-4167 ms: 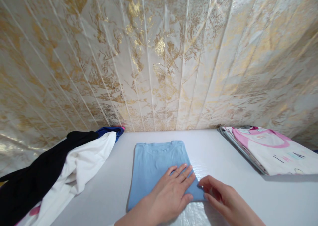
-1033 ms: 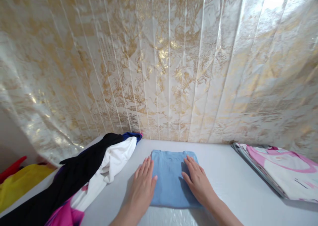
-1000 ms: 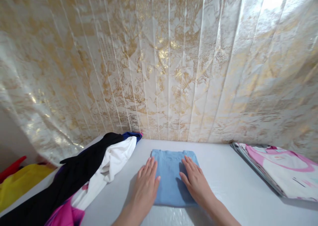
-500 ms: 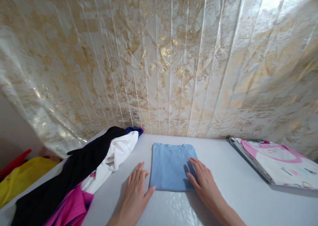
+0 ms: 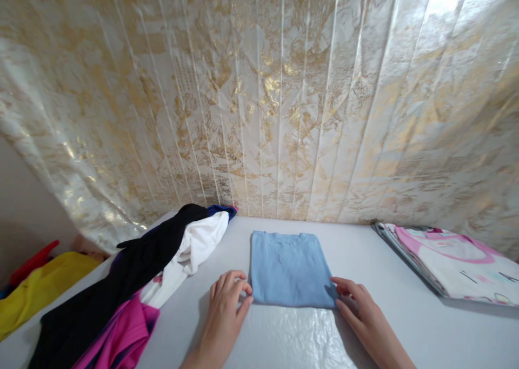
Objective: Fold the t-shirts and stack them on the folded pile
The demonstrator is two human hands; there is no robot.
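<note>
A light blue T-shirt (image 5: 290, 271), folded into a neat rectangle, lies flat on the white table with its neckline at the far side. At its lower left corner is my left hand (image 5: 227, 307), fingers bent and thumb a little apart, the tips at the fabric's edge. My right hand (image 5: 360, 309) is at the lower right corner, its fingertips touching the side edge and the thumb apart below them. Neither hand is closed on the shirt.
Left of the shirt lies a loose heap of clothes, with a black garment (image 5: 133, 266), a white one (image 5: 203, 242) and a pink one (image 5: 125, 325). A yellow garment (image 5: 52, 274) is farther left. At right sits a stack of folded shirts (image 5: 454, 263). A gold-patterned curtain (image 5: 275, 114) hangs behind.
My right hand has moved off the shirt's front to its right edge, and the lower right part now lies spread wider. My left hand's fingers have curled in at the left corner.
</note>
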